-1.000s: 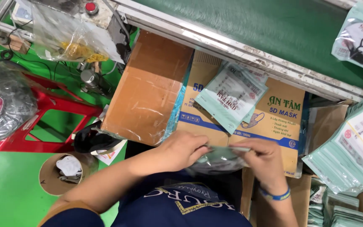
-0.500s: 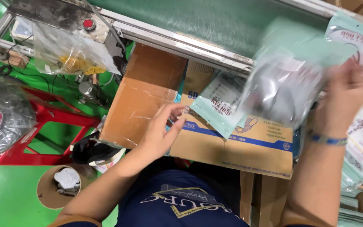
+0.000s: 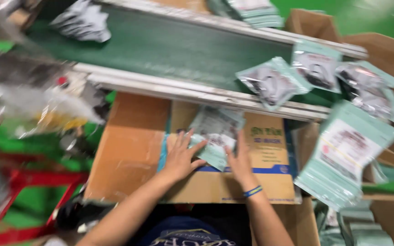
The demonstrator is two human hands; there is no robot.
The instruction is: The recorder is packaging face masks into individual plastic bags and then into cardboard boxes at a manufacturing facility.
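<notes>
From the head camera, the left hand [image 3: 182, 157] lay flat with its fingers spread wide on a pale green mask packet [image 3: 214, 136], and the right hand [image 3: 240, 161] was open too, pressing the same packet from its other side, so the packet sat between both hands on top of a brown cardboard box [image 3: 233, 187]. Above the hands ran a dark green conveyor belt [image 3: 174, 48] with more mask packets [image 3: 272, 82] lying on it. Off to the right of the right hand, well apart, leaned a tall stack of packets [image 3: 345, 159].
</notes>
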